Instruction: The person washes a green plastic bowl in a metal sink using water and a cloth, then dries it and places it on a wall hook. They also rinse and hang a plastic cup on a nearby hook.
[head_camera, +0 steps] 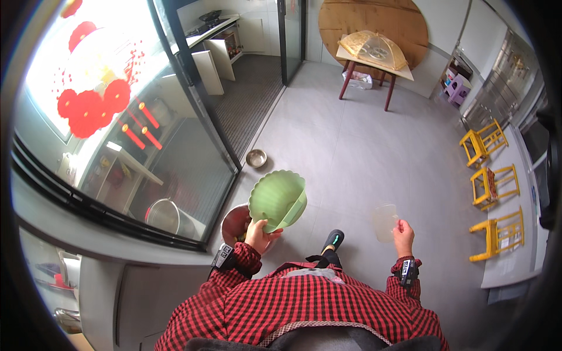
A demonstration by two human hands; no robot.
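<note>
My left hand (259, 236) grips the rim of a green plastic bowl (274, 195) with a scalloped, ribbed edge. The bowl is tilted and a straight panel crosses its right side. My right hand (404, 237), held well apart to the right, pinches the edge of a pale translucent plastic piece (384, 223) with rounded corners. Whether that piece is a lid or a container, I cannot tell. Partly behind the green bowl and my left hand stands a red bin (232, 223) with some yellowish bits low inside. A metal bowl (256, 158) rests on the floor beyond.
Sliding glass doors (189, 136) on the left border a kitchen, with a metal bucket (163, 216) behind the glass. Several yellow chairs (496, 232) line the right wall. Far ahead, a small table (408, 73) bears a mesh food cover (373, 47). Grey tiled floor (351, 145) lies between.
</note>
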